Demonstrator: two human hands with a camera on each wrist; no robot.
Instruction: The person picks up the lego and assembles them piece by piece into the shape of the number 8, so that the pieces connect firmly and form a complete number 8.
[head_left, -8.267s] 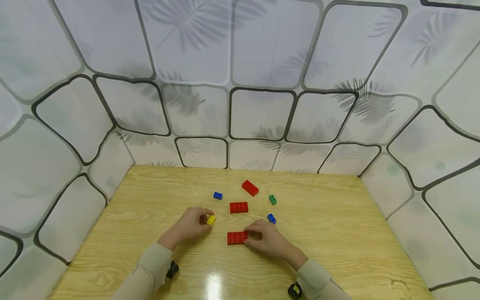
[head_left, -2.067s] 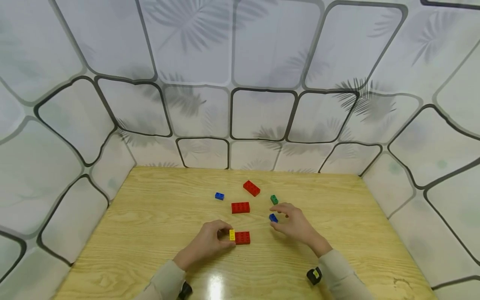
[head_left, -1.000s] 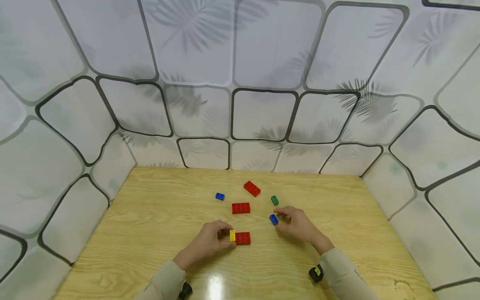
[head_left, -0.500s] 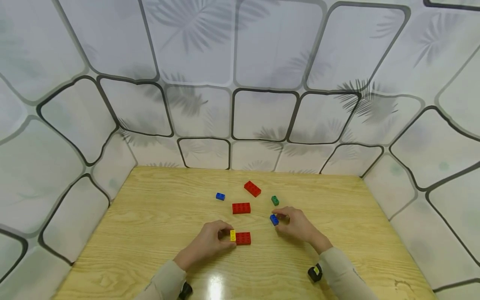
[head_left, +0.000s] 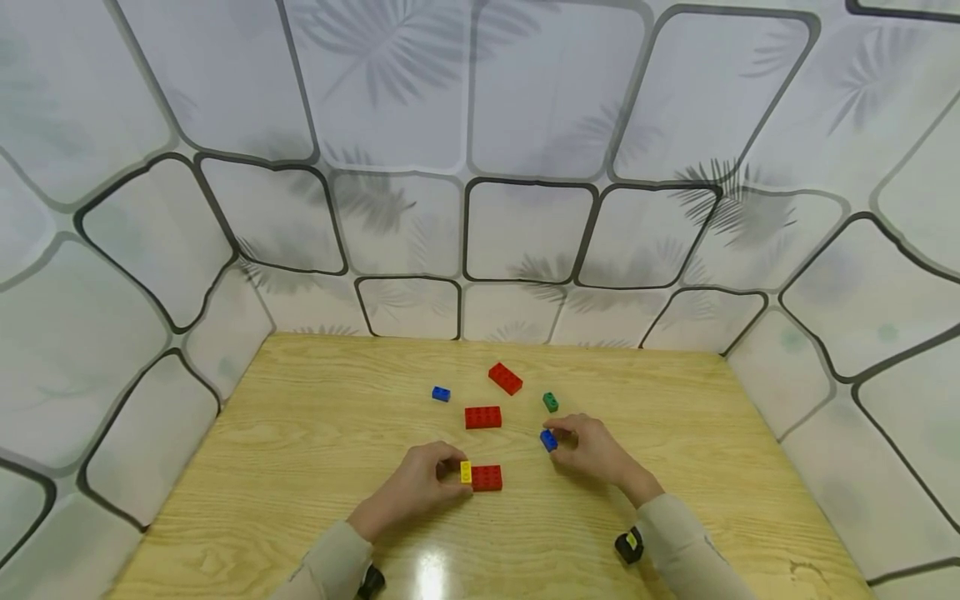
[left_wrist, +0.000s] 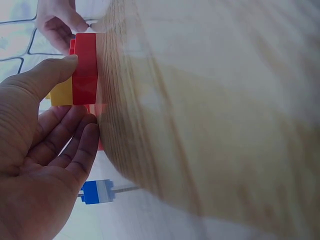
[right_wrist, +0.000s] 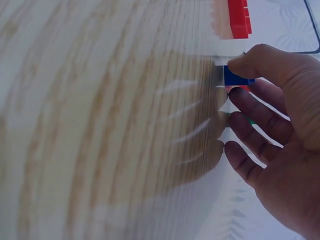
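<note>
My left hand [head_left: 422, 482] pinches a small yellow brick [head_left: 466, 472] that sits on the left end of a red brick [head_left: 487, 477] on the table. In the left wrist view the yellow brick [left_wrist: 61, 94] lies flush against the red brick's studded face [left_wrist: 85, 70], the thumb on one side and fingers on the other. Farther right, my right hand [head_left: 596, 450] holds a small blue brick [head_left: 549, 440] between thumb and index finger. Seen from the right wrist, that blue brick [right_wrist: 237, 76] rests on the tabletop, other fingers loosely spread below it.
Another red brick [head_left: 483, 417] lies behind the front one, and a third red brick [head_left: 506, 378] lies angled farther back. A green brick [head_left: 551, 402] is just beyond my right hand. A second blue brick [head_left: 441, 393] lies back left. Patterned walls [head_left: 510, 308] border the wooden table [head_left: 315, 400].
My left hand carried the yellow brick right onto the red brick. The right hand left the red brick and took hold of the blue one. Over the last half second, both hands stay nearly still.
</note>
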